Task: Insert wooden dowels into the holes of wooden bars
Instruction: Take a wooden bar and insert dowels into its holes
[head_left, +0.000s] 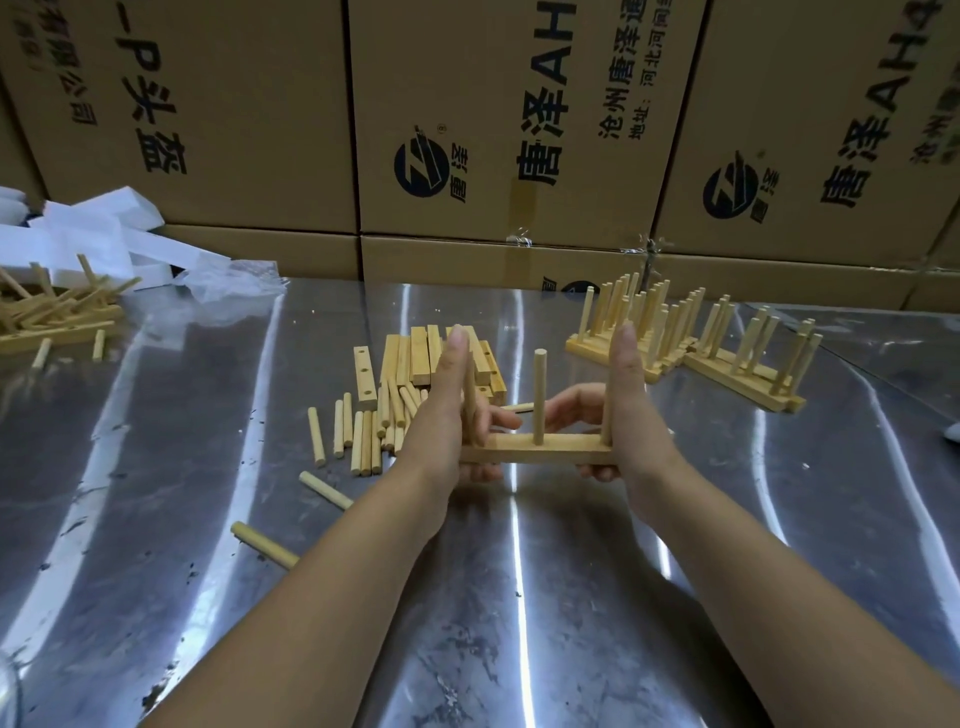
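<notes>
A wooden bar (550, 450) is held level above the metal table between both hands. Three dowels stand upright in it; the middle dowel (540, 395) is in plain sight. My left hand (447, 410) grips the bar's left end, fingers curled under it, thumb laid up along the left dowel. My right hand (623, 410) holds the right end the same way, thumb along the right dowel. Behind the hands lies a stack of bare bars (431, 358), with loose dowels (363, 436) beside it.
Finished bars with dowels (675, 332) stand at the back right. Two stray dowels (325, 490) lie near my left forearm. A heap of wooden parts (52, 317) and white foam (98, 234) sit at the far left. Cardboard boxes (467, 130) wall off the back.
</notes>
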